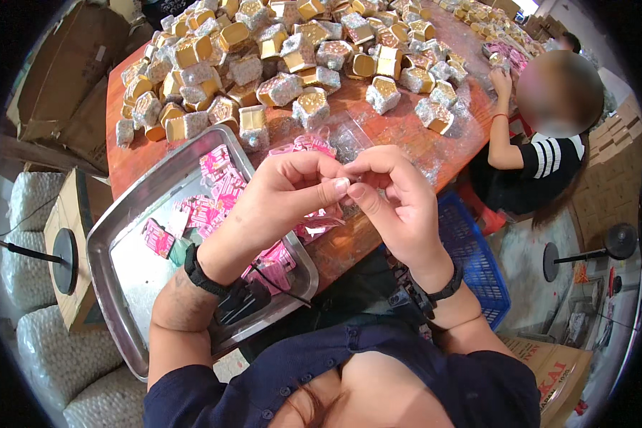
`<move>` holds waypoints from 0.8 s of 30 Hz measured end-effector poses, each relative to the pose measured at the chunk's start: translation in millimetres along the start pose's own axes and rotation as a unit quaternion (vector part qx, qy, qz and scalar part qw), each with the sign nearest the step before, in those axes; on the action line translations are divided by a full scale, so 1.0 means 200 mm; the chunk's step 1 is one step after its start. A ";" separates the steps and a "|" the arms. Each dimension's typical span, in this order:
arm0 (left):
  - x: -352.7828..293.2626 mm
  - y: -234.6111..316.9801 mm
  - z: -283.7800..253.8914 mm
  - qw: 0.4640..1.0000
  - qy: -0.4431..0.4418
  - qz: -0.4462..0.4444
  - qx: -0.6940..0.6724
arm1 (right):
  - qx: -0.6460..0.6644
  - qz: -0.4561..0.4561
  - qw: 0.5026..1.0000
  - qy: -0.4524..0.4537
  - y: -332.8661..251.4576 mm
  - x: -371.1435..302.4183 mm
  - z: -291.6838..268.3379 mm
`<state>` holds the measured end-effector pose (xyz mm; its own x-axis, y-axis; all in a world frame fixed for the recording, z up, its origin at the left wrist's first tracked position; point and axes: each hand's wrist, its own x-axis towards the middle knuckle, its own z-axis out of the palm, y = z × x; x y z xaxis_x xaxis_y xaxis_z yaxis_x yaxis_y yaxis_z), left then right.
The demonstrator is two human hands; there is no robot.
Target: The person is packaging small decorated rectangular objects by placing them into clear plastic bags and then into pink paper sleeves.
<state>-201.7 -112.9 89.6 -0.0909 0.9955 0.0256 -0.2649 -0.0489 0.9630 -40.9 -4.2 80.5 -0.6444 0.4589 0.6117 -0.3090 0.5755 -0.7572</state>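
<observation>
My left hand [282, 196] and my right hand [385, 192] meet in front of me, thumbs and fingertips pinched together on a small clear plastic wrapper [346, 178]. Little of the wrapper shows between the fingers. Under my left hand lies a metal tray [135, 228] holding several pink packets [217, 178]. More pink packets [310, 146] lie on the red table [399, 128] just beyond my fingers. Both wrists wear black bands.
Many small gold boxes in clear wrap [278, 57] are heaped across the far table. Another person [542, 143] sits at the right, a hand on the table edge. A blue crate [471, 250] stands below right. Cardboard boxes [64, 78] and white sacks [57, 349] stand left.
</observation>
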 end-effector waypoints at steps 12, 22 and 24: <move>0.02 -0.04 0.05 0.998 0.052 0.028 0.000 | -0.197 -0.041 0.979 0.046 -0.01 0.01 0.03; 0.01 -0.02 0.00 0.990 -0.038 -0.039 -0.127 | -0.256 -0.253 0.933 -0.012 0.05 0.06 -0.02; 0.00 -0.01 0.01 0.990 -0.015 -0.020 -0.137 | -0.250 -0.259 0.933 -0.016 0.06 0.07 -0.03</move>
<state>-199.2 -112.8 88.7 -0.0466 0.9989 0.0012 -0.5195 -0.0252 0.8541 -48.8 13.0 81.3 -0.5219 0.0167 0.8528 -0.2239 0.9621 -0.1559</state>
